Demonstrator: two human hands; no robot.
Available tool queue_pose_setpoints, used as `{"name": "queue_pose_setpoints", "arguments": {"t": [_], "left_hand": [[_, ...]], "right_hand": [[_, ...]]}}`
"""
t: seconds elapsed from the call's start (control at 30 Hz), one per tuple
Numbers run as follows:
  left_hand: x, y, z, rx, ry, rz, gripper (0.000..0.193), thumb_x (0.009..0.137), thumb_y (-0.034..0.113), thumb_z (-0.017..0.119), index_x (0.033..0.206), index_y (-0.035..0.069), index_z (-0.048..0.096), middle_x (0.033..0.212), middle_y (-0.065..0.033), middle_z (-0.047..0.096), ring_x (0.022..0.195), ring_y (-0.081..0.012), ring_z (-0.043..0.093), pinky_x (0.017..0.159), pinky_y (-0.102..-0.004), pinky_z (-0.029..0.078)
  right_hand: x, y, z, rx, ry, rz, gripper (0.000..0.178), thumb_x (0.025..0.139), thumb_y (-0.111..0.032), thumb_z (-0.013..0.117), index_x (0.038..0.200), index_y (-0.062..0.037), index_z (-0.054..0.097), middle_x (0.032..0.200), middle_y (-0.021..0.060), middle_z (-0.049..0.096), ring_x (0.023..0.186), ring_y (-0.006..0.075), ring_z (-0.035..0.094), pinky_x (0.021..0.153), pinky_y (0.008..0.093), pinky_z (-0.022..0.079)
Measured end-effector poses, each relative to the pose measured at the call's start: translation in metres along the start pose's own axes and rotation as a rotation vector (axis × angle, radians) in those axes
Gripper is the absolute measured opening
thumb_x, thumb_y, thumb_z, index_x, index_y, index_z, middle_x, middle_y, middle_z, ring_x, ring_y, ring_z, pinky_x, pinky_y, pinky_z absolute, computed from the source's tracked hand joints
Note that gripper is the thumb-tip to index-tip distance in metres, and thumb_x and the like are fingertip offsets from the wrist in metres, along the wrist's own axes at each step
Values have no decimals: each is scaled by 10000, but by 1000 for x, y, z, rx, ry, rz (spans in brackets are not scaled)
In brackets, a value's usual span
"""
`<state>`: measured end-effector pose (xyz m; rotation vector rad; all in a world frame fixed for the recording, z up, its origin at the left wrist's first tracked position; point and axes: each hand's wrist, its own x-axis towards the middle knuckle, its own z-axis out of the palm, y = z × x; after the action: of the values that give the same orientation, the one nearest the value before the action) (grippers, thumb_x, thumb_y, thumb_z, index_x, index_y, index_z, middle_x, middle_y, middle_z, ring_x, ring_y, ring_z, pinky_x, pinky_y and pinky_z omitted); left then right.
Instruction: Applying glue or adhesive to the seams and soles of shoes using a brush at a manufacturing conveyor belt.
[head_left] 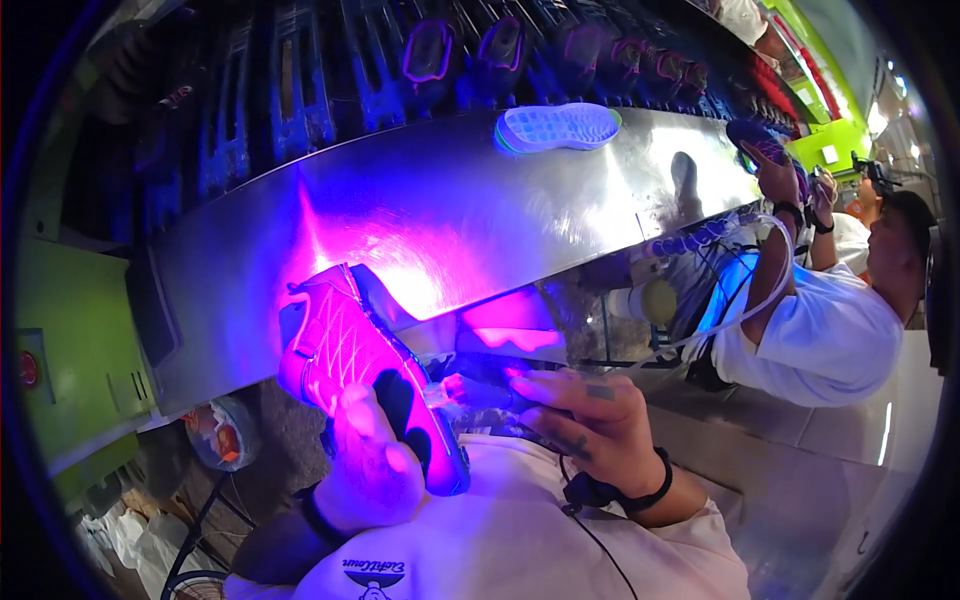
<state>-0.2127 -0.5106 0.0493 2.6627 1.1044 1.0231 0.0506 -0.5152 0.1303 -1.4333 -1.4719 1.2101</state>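
Observation:
My left hand [372, 462] is closed around a shoe upper [345, 335], holding it tilted over the near edge of the metal bench. Pink-violet light washes over the upper, and crossing lines show on its side. The dark opening faces me. In my right hand [598, 425], fingers pinched, is a dark slim tool that looks like a brush [490, 390]. Its pale end is close beside the upper's edge; glare and blur hide whether they touch. A pale shoe sole [558, 128] lies apart at the bench's far side.
The shiny metal bench [520, 220] runs across in front of me. Beyond it is a dark rack [300, 100] with several soles. At right, a co-worker [820, 320] holds a dark shoe [755, 140]; a clear hose [775, 280] hangs near. A green machine panel [85, 330] stands left.

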Motion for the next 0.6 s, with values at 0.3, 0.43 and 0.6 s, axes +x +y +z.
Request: {"name": "queue_pose_setpoints", "arguments": {"t": [0.3, 0.43, 0.6], "left_hand": [[89, 7, -15, -37, -52, -179, 998, 869, 96, 744, 1568, -130, 68, 1579, -445, 136, 1436, -603, 285, 1158, -608, 295], [104, 1, -12, -29, -27, -180, 851, 910, 188, 704, 1501, -207, 236, 1465, -512, 318, 1299, -636, 463, 1021, -648, 438], [140, -9, -36, -186, -100, -297, 833, 889, 124, 710, 1506, -207, 260, 1503, -467, 325, 1305, -572, 499, 1035, -579, 456]], "right_hand": [[0, -13, -13, -67, 127, -215, 373, 845, 5, 780, 1215, -1, 734, 1042, 177, 752, 855, 260, 718, 807, 350, 551], [18, -24, -20, -302, 222, -421, 403, 821, 60, 765, 1218, 8, 719, 1049, 185, 740, 853, 304, 715, 788, 369, 561], [48, -32, -25, -388, 208, -507, 449, 791, 96, 770, 1226, 1, 711, 1043, 171, 736, 851, 316, 710, 768, 379, 565]]}}
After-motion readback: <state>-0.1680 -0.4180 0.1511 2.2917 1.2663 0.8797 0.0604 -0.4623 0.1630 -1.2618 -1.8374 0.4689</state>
